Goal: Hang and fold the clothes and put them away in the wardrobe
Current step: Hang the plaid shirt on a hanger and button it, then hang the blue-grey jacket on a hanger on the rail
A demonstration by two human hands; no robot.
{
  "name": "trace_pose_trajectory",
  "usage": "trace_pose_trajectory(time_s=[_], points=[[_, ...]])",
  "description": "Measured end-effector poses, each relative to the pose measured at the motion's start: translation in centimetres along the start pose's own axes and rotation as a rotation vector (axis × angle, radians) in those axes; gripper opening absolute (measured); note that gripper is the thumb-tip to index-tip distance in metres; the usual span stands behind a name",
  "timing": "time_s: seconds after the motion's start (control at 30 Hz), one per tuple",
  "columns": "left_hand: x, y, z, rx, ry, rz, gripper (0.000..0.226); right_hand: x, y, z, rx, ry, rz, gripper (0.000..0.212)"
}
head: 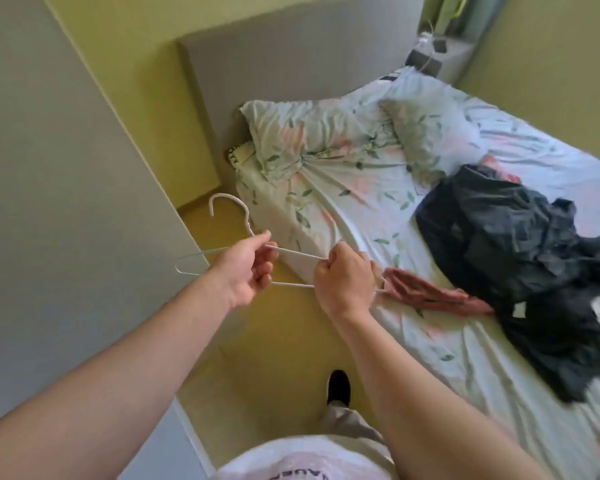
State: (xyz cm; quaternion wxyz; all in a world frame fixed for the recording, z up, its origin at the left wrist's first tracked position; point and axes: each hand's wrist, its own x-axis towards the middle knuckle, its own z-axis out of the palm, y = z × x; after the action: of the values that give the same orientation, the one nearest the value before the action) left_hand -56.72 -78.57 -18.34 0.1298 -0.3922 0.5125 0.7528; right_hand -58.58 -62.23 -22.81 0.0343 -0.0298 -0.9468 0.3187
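From the head camera: the person stands beside the bed (329,206), holding 1 white wire hanger (294,253) in the air over the floor, just off the bed's near edge. The left hand (248,273) has its fingers curled around the wire just below the hook. The right hand (343,282) is closed tight on the hanger's far shoulder. That end almost meets a reddish garment (430,294) lying on the near edge of the bed. A heap of dark clothes (520,258) sprawls mid-bed beyond it, and 2 pillows (312,143) sit at the head end.

This looks like readying the hanger for a first garment. To do it well, I'd keep the left hand on the neck so the hook stays free and let the right go to lift 1 piece. Find its neckline before feeding a shoulder in. Thin wire twists easily, so keep it level and pull the cloth on gently.
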Motion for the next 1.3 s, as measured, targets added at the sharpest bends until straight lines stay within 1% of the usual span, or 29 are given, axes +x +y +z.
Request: trace_pose_trajectory(time_s=[0.1, 0.17, 0.23, 0.3, 0.37, 0.43, 0.5, 0.57, 0.63, 0.7, 0.77, 0.8, 0.87, 0.9, 0.97, 1.0, 1.07, 1.13, 1.2, 1.3], points=[[3.2, -0.7, 5.0, 0.201, -0.020, -0.033, 0.024, 1.9, 4.6, -0.8, 0.005, 0.014, 0.174, 0.011], [5.5, -1.2, 8.4, 0.311, 0.029, 0.014, 0.024, 3.2, 7.2, -1.5, 0.023, 0.012, 0.275, 0.011], [7.7, -1.5, 11.4, 0.402, 0.074, 0.143, 0.030, 4.7, 9.7, -2.1, 0.030, -0.013, 0.352, 0.010], [9.6, -1.6, 14.4, 0.587, 0.092, 0.306, 0.039, 6.6, 12.2, -3.0, 0.037, -0.031, 0.412, 0.008], [10.9, -1.6, 17.4, 0.818, 0.086, 0.436, 0.034, 8.4, 14.4, -4.2, 0.032, -0.047, 0.468, 0.008], [11.9, -1.5, 20.5, 0.969, 0.047, 0.548, 0.022, 10.1, 16.4, -5.5, 0.027, -0.038, 0.496, 0.008], [12.7, -1.5, 23.4, 1.099, 0.008, 0.621, 0.021, 11.4, 18.0, -6.8, 0.011, -0.040, 0.517, 0.008], [13.1, -1.6, 26.4, 1.188, -0.043, 0.649, 0.024, 12.3, 19.5, -7.8, 0.005, -0.063, 0.558, 0.008], [13.5, -1.7, 29.4, 1.247, -0.126, 0.648, 0.023, 13.2, 20.8, -8.5, 0.065, -0.110, 0.585, 0.010], [13.7, -2.2, 32.6, 1.341, -0.246, 0.666, 0.017, 13.9, 21.7, -9.0, 0.216, -0.163, 0.573, 0.019], [14.0, -3.2, 35.7, 1.417, -0.393, 0.688, 0.017, 14.6, 22.5, -9.4, 0.355, -0.182, 0.578, 0.016], [14.2, -3.8, 37.3, 1.423, -0.480, 0.687, 0.016, 14.9, 23.0, -9.5, 0.407, -0.173, 0.609, 0.016], [14.9, -5.0, 40.1, 1.404, -0.661, 0.667, 0.010, 15.6, 24.6, -9.8, 0.480, -0.102, 0.716, 0.017], [15.3, -5.6, 41.4, 1.405, -0.750, 0.654, 0.013, 15.9, 25.6, -10.0, 0.478, -0.051, 0.779, 0.015], [16.4, -6.9, 43.7, 1.432, -0.909, 0.626, 0.020, 15.9, 27.9, -10.8, 0.472, 0.064, 0.935, 0.022], [17.3, -7.7, 44.8, 1.468, -0.962, 0.619, 0.021, 15.7, 28.9, -11.3, 0.498, 0.124, 1.019, 0.025], [19.4, -9.2, 47.0, 1.572, -1.010, 0.633, 0.024, 14.9, 30.9, -12.0, 0.533, 0.227, 1.148, 0.022], [21.8, -11.0, 49.3, 1.676, -1.023, 0.691, 0.021, 13.9, 32.7, -12.2, 0.553, 0.299, 1.249, 0.017], [24.0, -13.0, 51.9, 1.801, -1.061, 0.758, 0.010, 13.0, 34.4, -12.2, 0.552, 0.344, 1.324, 0.014], [26.6, -16.3, 55.9, 1.963, -1.152, 0.797, 0.011, 12.1, 36.7, -11.8, 0.542, 0.391, 1.429, 0.017]])
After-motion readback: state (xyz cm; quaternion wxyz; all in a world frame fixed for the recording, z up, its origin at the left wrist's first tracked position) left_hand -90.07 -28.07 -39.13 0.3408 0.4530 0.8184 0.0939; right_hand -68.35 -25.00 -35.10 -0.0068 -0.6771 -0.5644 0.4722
